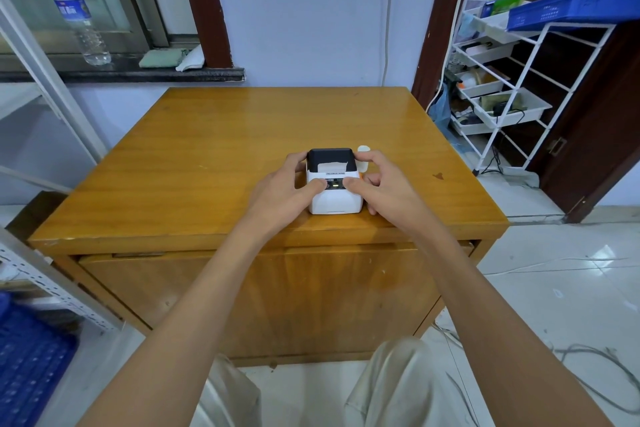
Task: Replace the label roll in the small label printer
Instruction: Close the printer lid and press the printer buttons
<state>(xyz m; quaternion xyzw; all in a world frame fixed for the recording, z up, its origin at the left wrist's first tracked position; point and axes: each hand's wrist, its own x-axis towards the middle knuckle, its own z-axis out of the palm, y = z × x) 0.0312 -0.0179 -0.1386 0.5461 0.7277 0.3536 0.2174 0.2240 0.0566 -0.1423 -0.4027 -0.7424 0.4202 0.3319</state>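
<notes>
Printer: small boxy label printer, white plastic body with a black lid (pixel 333 180), stands near the front edge of the glossy orange-brown wooden tabletop (pixel 214 149), directly ahead of the person.
Lid: black, appears shut, on the far half of the printer; a strip of white label paper (pixel 331 166) shows at its near edge.
Long axis: runs away from the person, lid end farthest.
Left hand (pixel 284 184): wraps the printer's left side, thumb on the front panel.
Right hand (pixel 379 182): cups the right side, thumb on the front panel too.
Nearer hand: neither; both touch the printer, one either side.
Spare roll: small white label roll (pixel 363 151) just beyond the right hand's fingers, partly hidden.
Likely step: opening the lid, by my judgement.
</notes>
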